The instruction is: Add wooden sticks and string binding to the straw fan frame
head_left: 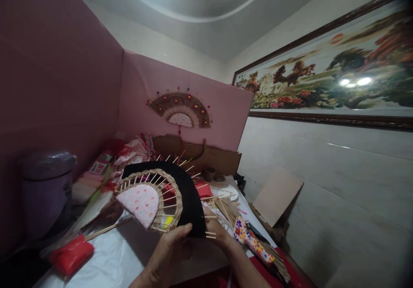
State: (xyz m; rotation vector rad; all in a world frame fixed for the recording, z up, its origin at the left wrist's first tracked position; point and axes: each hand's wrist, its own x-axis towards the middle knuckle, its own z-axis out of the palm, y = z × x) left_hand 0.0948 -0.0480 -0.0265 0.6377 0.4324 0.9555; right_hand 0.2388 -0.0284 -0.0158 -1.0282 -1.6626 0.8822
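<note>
Both my hands hold up a half-made craft fan (pixel 164 193). It has a pink speckled centre, a woven wicker band, thin wooden sticks fanning out and a black curved outer band. My left hand (pixel 171 247) grips the fan's lower edge, thumb on the black band. My right hand (pixel 215 230) pinches the black band's right end, beside the stick tips. A finished fan (pixel 181 110) of the same shape hangs on the pink board behind.
A white-covered table (pixel 119 258) carries a red packet (pixel 70 254), loose sticks, pink fabric and a floral-patterned tool (pixel 253 241). A purple bin (pixel 45 189) stands at the left. Cardboard (pixel 277 195) leans on the right wall under a long framed picture (pixel 325 77).
</note>
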